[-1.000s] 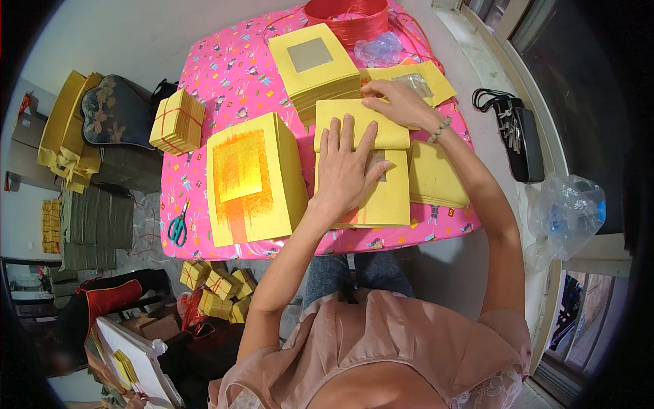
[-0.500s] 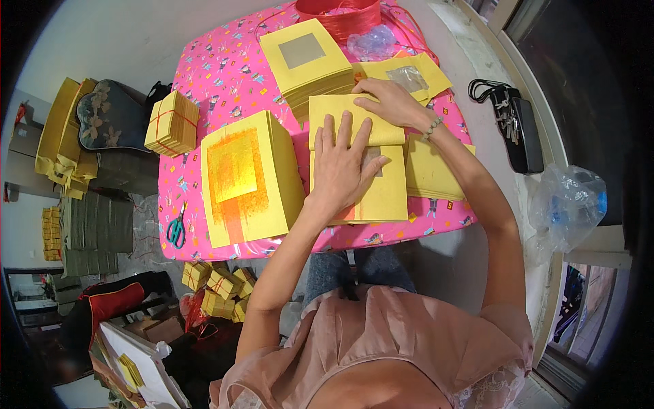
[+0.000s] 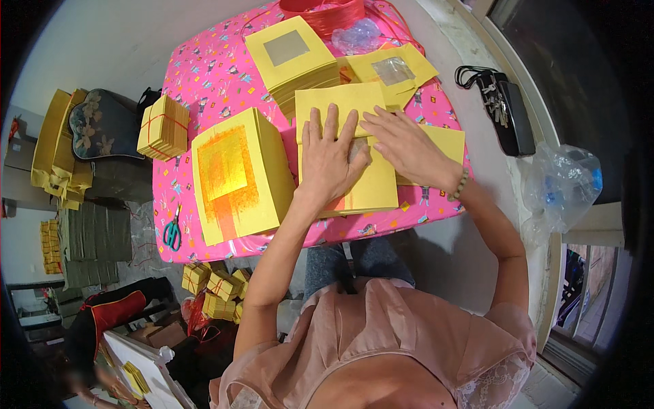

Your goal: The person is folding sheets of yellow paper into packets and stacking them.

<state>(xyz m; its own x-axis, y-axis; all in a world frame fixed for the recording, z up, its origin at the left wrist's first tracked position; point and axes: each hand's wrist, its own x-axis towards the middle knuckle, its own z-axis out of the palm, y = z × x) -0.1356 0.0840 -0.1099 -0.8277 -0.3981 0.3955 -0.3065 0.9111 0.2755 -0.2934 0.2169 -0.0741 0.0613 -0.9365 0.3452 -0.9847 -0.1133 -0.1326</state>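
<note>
Both of my hands lie on a yellow paper sheet [image 3: 375, 187] with a silvery square and an orange patch, its far edge folded toward me. My left hand [image 3: 332, 160] rests flat on it, fingers spread over the fold. My right hand [image 3: 412, 151], with a beaded bracelet at the wrist, lies flat across the fold's right end, fingers stretched out. Under its palm side, another yellow sheet [image 3: 443, 146] sticks out. To the left stands a thick stack of yellow paper [image 3: 272, 184] topped with an orange and gold print. Beyond my hands is a yellow stack [image 3: 320, 75] with a silver square on top.
A bundle tied with red string [image 3: 162, 129] and green-handled scissors [image 3: 173, 232] lie on the pink tablecloth [image 3: 225, 82]. Red string [image 3: 334, 20], clear plastic [image 3: 357, 37] and a creased yellow sheet [image 3: 415, 61] are farther back. A black pouch with keys [image 3: 507, 116] sits on the right ledge.
My right hand has moved from the fold's far right corner toward me and now lies flat across the fold. My left hand stays pressed on the sheet. The view has shifted slightly.
</note>
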